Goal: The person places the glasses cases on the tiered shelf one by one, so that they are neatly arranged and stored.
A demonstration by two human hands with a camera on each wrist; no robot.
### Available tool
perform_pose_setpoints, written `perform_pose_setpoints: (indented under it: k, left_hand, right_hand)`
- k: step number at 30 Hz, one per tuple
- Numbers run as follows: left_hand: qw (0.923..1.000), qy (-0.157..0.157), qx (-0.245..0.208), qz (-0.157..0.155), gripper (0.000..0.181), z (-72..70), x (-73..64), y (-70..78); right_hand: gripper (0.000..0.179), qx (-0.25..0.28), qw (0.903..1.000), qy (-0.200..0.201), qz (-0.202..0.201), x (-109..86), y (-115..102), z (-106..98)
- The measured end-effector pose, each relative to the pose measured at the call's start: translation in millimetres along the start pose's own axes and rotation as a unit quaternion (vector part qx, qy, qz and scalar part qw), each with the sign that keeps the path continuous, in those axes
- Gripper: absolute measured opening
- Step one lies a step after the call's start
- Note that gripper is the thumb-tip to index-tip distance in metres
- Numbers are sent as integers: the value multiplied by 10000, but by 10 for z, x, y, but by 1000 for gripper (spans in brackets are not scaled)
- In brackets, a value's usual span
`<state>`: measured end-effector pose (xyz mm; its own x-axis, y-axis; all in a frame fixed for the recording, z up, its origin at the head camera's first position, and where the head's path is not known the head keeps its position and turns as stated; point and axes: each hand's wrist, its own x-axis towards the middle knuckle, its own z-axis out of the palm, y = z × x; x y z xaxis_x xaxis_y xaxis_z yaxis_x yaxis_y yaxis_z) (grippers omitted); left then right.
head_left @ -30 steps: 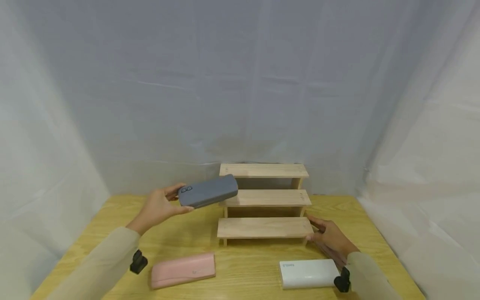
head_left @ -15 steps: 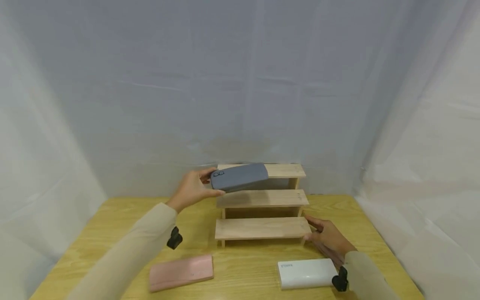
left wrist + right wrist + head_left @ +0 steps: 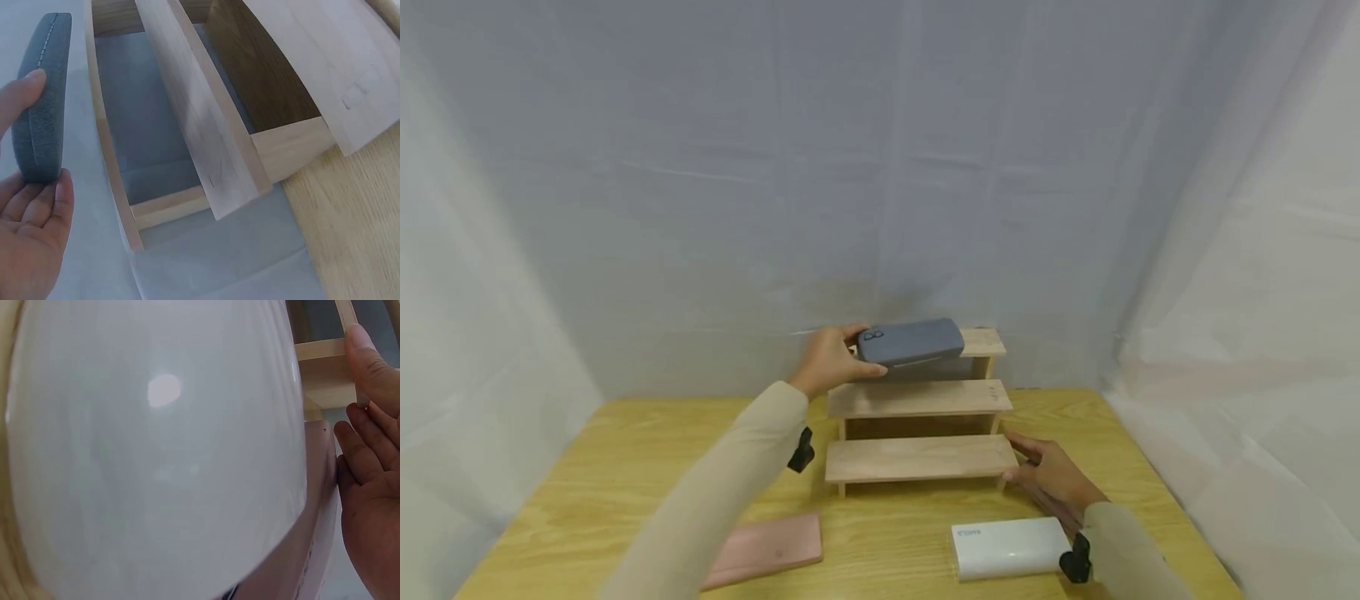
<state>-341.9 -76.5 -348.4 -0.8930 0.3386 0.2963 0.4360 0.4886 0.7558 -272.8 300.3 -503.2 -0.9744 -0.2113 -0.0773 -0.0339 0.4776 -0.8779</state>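
Note:
My left hand (image 3: 831,362) grips the left end of a blue-grey glasses case (image 3: 913,342) marked with a small glasses symbol, thumb in front and fingers behind. The case is held over the top step of a three-step wooden display stand (image 3: 917,458), hiding most of that step. A gap separates case (image 3: 47,125) and wood in the left wrist view. With thumb and fingertips, my right hand (image 3: 1056,475) pinches the right end of the stand's lowest step. In the right wrist view, the thumb and fingers of that hand (image 3: 375,487) meet at the wooden edge.
A pink glasses case (image 3: 775,546) lies front left, partly covered by my left sleeve. A white glasses case (image 3: 1007,548) lies front right. Beside it, a mauve case (image 3: 322,487) sits below my right hand. White sheeting (image 3: 880,167) surrounds the wooden table (image 3: 647,467).
My left hand has carried the blue-grey glasses case rightward and away from me, from left of the stand to over its top step. My right hand has kept its place on the stand.

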Motion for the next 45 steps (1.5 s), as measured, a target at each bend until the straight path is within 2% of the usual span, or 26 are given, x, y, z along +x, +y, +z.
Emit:
perform_pose_setpoints:
  k: [7, 11, 16, 23, 28, 37, 45]
  left_hand:
    - [9995, 31, 243, -212, 72, 137, 184, 33]
    - [9987, 29, 421, -293, 70, 177, 250, 39]
    - [9989, 33, 262, -381, 75, 180, 305, 4]
    - [9980, 79, -114, -618, 78, 230, 317, -98]
    - [9954, 523, -113, -791, 72, 350, 286, -90]
    - [9855, 1404, 389, -867, 73, 624, 299, 6]
    - [9746, 1966, 275, -1033, 65, 781, 331, 50]
  right_hand:
    - [89, 34, 9994, 169, 305, -4, -11, 28]
    - [88, 173, 9997, 90, 171, -6, -9, 39]
    - [86, 290, 9990, -190, -299, 3, -6, 42]
    - [85, 314, 9989, -218, -287, 20, 11, 44]
    - [86, 451, 9983, -257, -257, 8, 13, 35]
    - [87, 344, 9994, -43, 11, -19, 15, 20]
    - [86, 341, 9990, -183, -223, -11, 48, 12]
